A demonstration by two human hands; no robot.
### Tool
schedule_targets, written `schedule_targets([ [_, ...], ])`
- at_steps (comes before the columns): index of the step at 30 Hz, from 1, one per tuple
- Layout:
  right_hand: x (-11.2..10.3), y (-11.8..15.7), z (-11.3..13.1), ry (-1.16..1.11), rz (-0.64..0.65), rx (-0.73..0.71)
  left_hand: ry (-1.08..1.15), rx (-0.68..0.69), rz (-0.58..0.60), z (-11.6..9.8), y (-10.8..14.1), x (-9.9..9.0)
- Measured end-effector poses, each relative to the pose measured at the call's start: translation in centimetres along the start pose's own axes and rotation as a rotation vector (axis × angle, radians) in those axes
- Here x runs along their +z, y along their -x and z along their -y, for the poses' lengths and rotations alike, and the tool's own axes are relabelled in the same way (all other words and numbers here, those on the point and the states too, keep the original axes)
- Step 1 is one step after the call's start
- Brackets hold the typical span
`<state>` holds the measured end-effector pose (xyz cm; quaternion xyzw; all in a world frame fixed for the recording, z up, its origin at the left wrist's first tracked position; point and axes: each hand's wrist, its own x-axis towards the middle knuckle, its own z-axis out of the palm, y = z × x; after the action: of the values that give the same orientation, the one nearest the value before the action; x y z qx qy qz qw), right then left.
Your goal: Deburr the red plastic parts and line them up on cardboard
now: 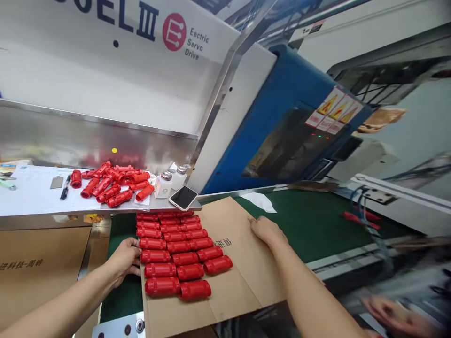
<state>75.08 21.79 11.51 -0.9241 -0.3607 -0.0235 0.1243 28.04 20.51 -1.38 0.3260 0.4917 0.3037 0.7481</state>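
Note:
A flat brown cardboard sheet [243, 253] lies over the green conveyor belt. Red ribbed plastic sleeves [185, 258] are laid in rows on its left half, on their sides. My left hand [125, 258] grips the sheet's left edge, its fingertips close beside the sleeves. On the opposite side, my right hand [268, 231] holds the far right edge, the fingers partly hidden. Printed characters show on the bare cardboard between the sleeves and my right hand.
A metal shelf behind carries a pile of red sleeves [112, 183], a phone [183, 198], small metal-capped bottles [164, 184] and a pen [65, 187]. White material [259, 202] lies on the green belt [306, 220]. At lower right is another person's blurred hand [394, 314].

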Motion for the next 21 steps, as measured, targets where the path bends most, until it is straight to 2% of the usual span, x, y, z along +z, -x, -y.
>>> schedule_targets([
  [5,-1.0,1.9,0.7,0.090,0.106,0.057,0.001,0.076,0.002,-0.4,1.6,-0.9],
  [9,-0.9,4.8,1.6,0.094,0.131,0.015,-0.017,0.127,-0.013,-0.1,3.8,-3.5],
  [15,0.3,11.2,3.2,0.053,0.158,-0.007,-0.022,0.212,-0.049,0.2,7.9,-10.3],
  [21,1.3,20.0,5.6,-0.041,0.158,-0.062,-0.021,0.211,-0.085,-0.2,13.0,-18.8],
])
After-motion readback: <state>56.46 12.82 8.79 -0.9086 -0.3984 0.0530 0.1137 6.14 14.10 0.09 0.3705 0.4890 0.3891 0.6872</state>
